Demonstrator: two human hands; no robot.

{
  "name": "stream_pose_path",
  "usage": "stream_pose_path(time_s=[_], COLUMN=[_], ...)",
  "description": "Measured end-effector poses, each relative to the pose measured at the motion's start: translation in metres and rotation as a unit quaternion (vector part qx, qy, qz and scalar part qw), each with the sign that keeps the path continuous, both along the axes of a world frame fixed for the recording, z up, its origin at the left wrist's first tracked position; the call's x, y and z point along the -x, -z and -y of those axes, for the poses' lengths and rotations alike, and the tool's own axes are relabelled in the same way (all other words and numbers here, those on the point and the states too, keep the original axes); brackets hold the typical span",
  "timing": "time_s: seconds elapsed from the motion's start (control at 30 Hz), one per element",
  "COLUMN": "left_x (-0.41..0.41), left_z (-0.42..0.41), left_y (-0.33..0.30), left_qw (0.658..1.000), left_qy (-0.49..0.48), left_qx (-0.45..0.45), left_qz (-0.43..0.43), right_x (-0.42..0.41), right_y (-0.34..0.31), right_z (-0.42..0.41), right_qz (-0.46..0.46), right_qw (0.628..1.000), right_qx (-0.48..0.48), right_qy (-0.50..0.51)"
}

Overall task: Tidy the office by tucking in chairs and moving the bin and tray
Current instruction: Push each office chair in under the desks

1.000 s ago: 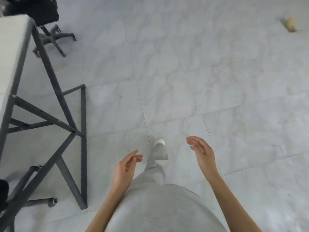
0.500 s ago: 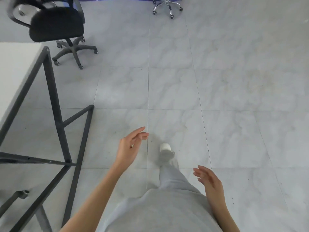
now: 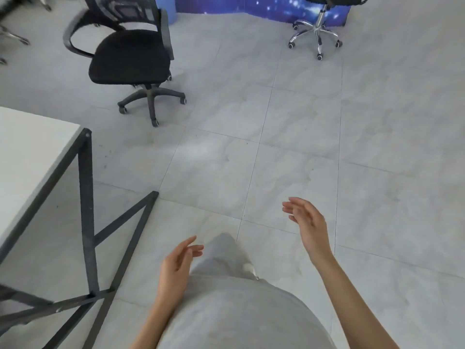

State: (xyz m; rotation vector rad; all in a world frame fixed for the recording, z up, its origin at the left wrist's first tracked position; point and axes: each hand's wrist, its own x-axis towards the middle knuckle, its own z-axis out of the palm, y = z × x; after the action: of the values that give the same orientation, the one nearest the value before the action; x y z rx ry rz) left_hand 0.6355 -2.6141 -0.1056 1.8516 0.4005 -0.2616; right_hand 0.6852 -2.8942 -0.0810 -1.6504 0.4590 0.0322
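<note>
Setting: office. Evidence: black swivel chair with armrests and mesh back on a five-castor base; second swivel chair on a chrome castor base; white table on a dark metal cross-braced frame; pale grey marbled tile floor; blue star-patterned panel along the far edge.

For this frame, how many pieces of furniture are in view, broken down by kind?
Swivel office chairs fully identifiable: 2, the black mesh-backed armchair and the black chair on a chrome star base.
White-topped desks with black metal frames: 1.
Total: 3. Chrome chair legs at the top-left edge are cut off, uncounted.
</note>
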Motion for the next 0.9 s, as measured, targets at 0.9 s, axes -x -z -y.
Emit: stream_pose_path(time_s=[0.9], left_x=[-0.813], left_z=[0.117], left_y=[-0.003], left_qw=[0.991], left_qy=[0.13], left_qx=[0.023], left_qz=[0.003], right_x=[-0.708], right_y=[0.057], right_z=[0.085], right_qz=[-0.082], right_qw=[0.996], right_qx=[0.018], right_qy=[0.022])
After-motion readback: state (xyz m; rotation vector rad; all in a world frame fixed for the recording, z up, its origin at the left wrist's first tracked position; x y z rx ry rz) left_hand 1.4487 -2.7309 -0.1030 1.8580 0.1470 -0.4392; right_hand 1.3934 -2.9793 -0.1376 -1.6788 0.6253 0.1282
